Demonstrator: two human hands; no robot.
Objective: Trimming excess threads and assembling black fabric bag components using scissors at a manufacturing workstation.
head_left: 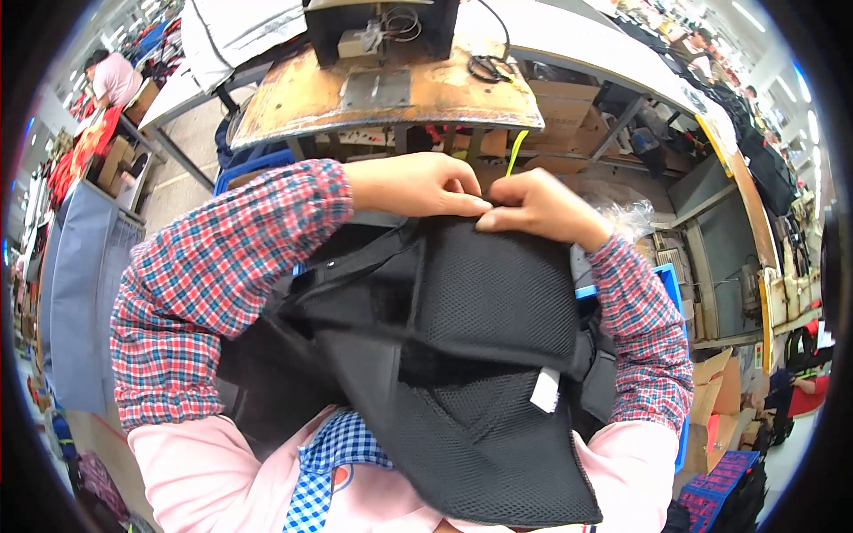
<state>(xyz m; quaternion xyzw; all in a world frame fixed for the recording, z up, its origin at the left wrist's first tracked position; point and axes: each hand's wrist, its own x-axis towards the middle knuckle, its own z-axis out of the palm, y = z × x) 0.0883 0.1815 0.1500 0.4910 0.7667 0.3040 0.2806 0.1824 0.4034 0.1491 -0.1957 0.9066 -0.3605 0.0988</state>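
Observation:
A large black bag piece (498, 293) with padded mesh panels hangs between my arms and across my lap, partly folded. My left hand (418, 185) has its fingers curled and closed on the top edge of it. Right beside it, my right hand (542, 209) pinches the same edge between thumb and fingers, the two thumbs almost touching. A thin yellow-green strip (517, 151) sticks up by my right hand; where its lower end goes is hidden. A small white label (546, 391) shows on the mesh lower down.
Ahead stands a worn wooden worktable (284, 102) carrying a dark machine (382, 31) and black-handled scissors (490, 68). Blue bins (666, 284) are close by on both sides. To the right are a metal frame (711, 204) and an open cardboard box (715, 409).

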